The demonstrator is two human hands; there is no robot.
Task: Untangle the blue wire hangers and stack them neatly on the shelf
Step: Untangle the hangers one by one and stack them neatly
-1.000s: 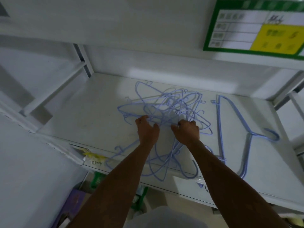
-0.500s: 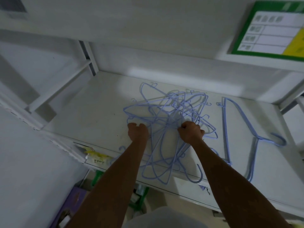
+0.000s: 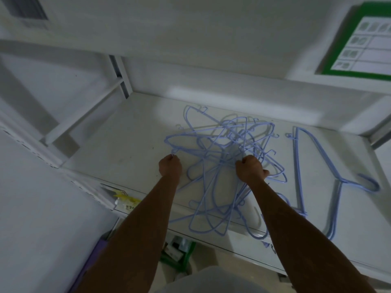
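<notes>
White shelf (image 3: 127,157) carries the blue tangle (image 3: 224,157) centrally, freed hangers (image 3: 300,166) at three o'clock. Our left hand (image 3: 170,167) pinches its nine-o'clock edge; our right hand (image 3: 250,171) clenches its middle wires. Mid-untangling, we judge; next we must tease one hanger out.

White metal shelf (image 3: 127,149), flat deck, dull and scuffed; tangle of blue wire hangers (image 3: 224,153) sits centre, wires crossing at all angles, small hooks poking out at back and right; its near loops reach the front edge; just right of it, apart from the tangle, a flat stack of blue wire hangers (image 3: 299,176), frames aligned, hooks pointing right; exact count in either group can't be read; yellow-and-white label (image 3: 124,198) on front lip, left end.
</notes>
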